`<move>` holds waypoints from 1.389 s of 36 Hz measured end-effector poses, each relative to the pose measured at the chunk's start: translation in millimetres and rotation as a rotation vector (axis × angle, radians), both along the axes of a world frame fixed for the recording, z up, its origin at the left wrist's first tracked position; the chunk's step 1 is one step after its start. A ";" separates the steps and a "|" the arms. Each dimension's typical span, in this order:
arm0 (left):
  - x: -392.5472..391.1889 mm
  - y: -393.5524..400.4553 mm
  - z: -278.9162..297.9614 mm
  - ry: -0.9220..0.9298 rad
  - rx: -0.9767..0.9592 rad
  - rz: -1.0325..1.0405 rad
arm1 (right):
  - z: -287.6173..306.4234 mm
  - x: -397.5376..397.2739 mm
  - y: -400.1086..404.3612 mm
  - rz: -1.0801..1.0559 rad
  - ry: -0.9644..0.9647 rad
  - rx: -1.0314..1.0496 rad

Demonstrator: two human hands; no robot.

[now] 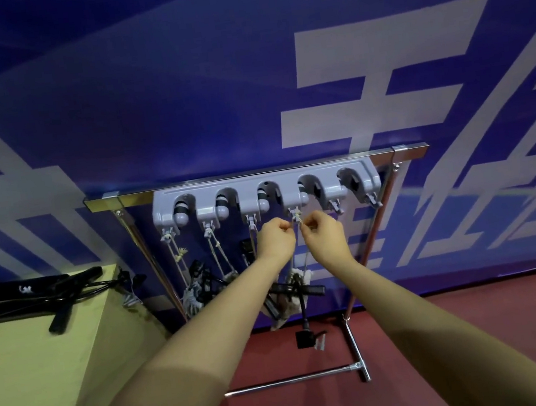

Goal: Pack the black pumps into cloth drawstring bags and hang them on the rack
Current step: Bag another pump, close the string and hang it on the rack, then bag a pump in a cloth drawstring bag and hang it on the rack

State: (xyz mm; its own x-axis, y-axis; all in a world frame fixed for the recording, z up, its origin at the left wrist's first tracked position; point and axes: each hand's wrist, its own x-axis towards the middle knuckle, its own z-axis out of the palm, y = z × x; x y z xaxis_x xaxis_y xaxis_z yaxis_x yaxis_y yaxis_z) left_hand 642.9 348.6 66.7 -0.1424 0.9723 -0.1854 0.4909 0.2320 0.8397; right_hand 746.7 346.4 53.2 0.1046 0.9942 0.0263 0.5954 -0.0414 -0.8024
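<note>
Both hands, left [274, 239] and right [323, 235], pinching pale drawstring cord [297, 221] at fourth hook of grey plastic rack [265, 191]; cloth bag with black pump [299, 288] dangling below. Hanging step; next, probably seating loop, then releasing.

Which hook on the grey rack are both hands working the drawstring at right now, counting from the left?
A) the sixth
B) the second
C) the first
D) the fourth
D: the left hand and right hand pinch the drawstring just under the fourth hook of the grey rack; the first three hooks to its left already carry cords, while the two to its right hang bare.
</note>
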 end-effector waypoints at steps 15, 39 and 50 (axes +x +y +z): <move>-70.3 -49.1 20.6 -0.097 0.083 0.116 | 15.3 -51.1 -43.0 0.137 0.028 0.035; -394.5 -194.3 -20.1 -0.090 -0.027 0.579 | -8.9 -371.0 -118.9 0.600 0.075 -0.122; -522.9 -264.2 -75.1 -0.066 -0.167 0.650 | -70.7 -515.4 -167.4 0.763 0.047 -0.254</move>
